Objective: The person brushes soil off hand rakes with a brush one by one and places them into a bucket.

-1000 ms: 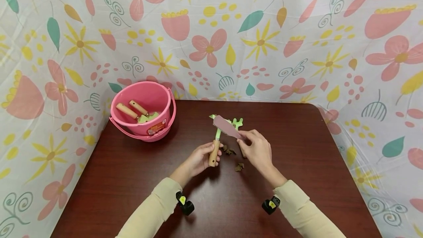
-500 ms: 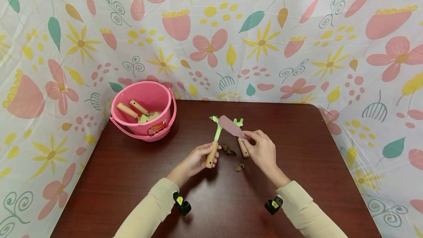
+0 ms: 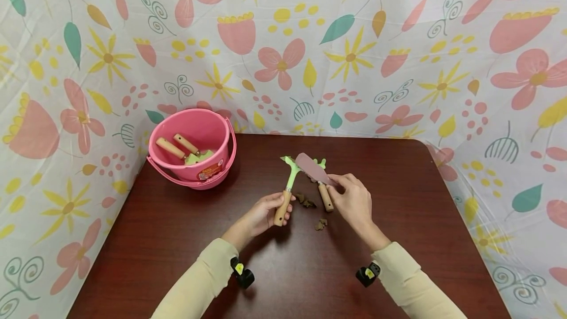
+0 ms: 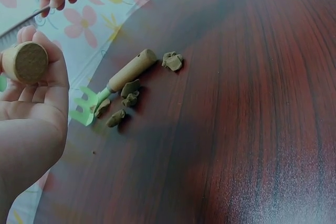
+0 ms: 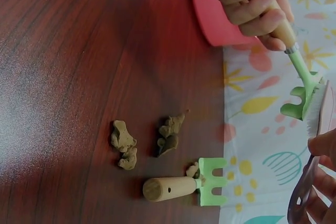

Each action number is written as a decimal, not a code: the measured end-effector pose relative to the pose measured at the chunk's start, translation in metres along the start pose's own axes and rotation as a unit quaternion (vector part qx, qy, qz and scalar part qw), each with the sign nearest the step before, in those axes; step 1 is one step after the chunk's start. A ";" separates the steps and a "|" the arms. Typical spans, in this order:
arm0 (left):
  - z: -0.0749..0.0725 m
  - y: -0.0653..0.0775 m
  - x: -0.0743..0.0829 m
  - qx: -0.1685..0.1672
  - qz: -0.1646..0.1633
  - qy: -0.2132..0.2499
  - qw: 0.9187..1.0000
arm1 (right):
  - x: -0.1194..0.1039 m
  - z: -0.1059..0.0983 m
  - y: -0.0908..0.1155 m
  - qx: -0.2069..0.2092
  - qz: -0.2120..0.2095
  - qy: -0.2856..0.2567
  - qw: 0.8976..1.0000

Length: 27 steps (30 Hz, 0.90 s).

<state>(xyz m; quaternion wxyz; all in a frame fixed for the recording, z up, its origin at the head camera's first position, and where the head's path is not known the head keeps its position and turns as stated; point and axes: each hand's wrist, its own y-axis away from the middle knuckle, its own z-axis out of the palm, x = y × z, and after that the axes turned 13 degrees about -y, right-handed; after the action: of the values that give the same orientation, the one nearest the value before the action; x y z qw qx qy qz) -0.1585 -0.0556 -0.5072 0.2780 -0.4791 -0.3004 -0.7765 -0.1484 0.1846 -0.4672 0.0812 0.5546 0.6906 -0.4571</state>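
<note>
My left hand (image 3: 264, 214) grips the wooden handle of a small garden hoe (image 3: 292, 177) above the table. Its light green head has a point on one side and prongs on the other. My right hand (image 3: 353, 200) pinches the handle of a mauve brush (image 3: 311, 167). In the right wrist view, the brush's white bristles (image 5: 315, 109) face the hoe's green head and appear to touch it. Beneath the hands lies a green hand rake (image 5: 212, 182) with a wooden handle. Brown clay-like lumps (image 5: 169, 136) are scattered beside it.
At the table's back left stands a pink bucket (image 3: 208, 134) with two wooden-handled green tools (image 3: 170, 148) inside. A flowered cloth (image 3: 283, 38) hangs behind the dark wooden table (image 3: 283, 279).
The brush has shifted right across the hoe's head, and my right hand moved right with it. My left hand drew slightly left with the hoe. More of the rake's handle shows.
</note>
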 end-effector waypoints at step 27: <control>-0.012 0.003 -0.005 0.023 -0.026 -0.061 0.998 | 0.003 -0.008 -0.003 0.008 -0.015 -0.022 1.000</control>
<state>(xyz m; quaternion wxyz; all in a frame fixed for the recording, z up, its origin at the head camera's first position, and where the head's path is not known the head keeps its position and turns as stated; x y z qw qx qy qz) -0.1613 -0.0663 -0.5155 0.2498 -0.5106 -0.3472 -0.7459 -0.1488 0.1928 -0.4627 0.0851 0.5351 0.6930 -0.4756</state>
